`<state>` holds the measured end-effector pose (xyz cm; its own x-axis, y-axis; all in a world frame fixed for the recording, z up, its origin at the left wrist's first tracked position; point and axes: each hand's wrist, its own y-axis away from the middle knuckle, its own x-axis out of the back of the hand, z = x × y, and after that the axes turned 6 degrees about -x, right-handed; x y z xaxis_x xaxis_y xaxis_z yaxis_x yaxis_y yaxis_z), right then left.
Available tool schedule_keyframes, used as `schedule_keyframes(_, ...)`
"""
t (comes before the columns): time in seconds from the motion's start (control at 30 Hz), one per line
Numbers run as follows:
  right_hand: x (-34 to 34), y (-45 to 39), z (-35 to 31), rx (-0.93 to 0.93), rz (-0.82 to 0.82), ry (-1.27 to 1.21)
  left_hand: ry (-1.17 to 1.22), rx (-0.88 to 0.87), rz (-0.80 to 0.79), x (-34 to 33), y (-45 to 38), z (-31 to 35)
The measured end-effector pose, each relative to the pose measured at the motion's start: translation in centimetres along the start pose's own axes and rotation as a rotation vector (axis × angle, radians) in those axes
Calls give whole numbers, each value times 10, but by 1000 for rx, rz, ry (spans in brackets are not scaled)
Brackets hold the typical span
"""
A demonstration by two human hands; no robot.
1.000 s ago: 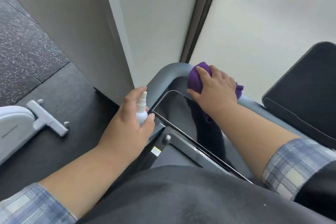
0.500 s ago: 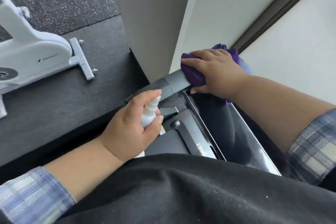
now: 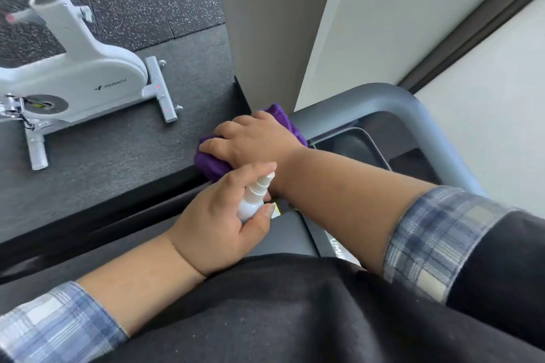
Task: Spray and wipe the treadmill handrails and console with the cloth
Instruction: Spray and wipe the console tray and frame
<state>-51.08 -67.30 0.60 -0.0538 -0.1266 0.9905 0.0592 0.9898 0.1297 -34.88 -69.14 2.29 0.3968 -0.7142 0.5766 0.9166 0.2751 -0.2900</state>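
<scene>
Right hand: right hand [image 3: 253, 138] lay palm-down across the body, fingers curled over the purple cloth [image 3: 211, 163], pressing it on the left part of the grey handrail [image 3: 383, 102].
Left hand: left hand [image 3: 224, 221] gripped the small white spray bottle [image 3: 253, 200], nozzle aimed up toward the right wrist, forefinger on top.
Console: dark glossy console [image 3: 354, 144] sat just right of the cloth.
Change: half a second before, the cloth was nearer the rail's bend; it had slid left, and the white exercise bike [image 3: 82, 79] showed more fully.
</scene>
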Motion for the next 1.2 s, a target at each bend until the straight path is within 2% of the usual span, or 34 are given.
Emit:
schedule_keyframes(0.17, 5, 48, 64, -224, 38, -114, -10, 31, -18, -18, -10, 7)
schedule_keyframes(0.4, 11, 107, 153, -484, 2, -107, -21, 17, -36, -18, -5, 10)
schedule_keyframes(0.57, 7, 102, 137, -459, 29, -123, -24, 79, -37, 1, 17, 9)
schedule_keyframes(0.8, 2, 19, 3, -84, 21, -3, -37, 108, -30, 13, 31, 12)
schedule_keyframes(0.9, -2, 6, -12, -41, 43, 39, -22, 109, -45, 11, 29, 14)
schedule_keyframes(1.0, -3, 21, 18, -104, 56, -32, -22, 95, -47, 2, 25, 16)
schedule_keyframes(1.2, 5, 79, 103, -432, -5, -97, -23, 103, -136, -20, 15, 27)
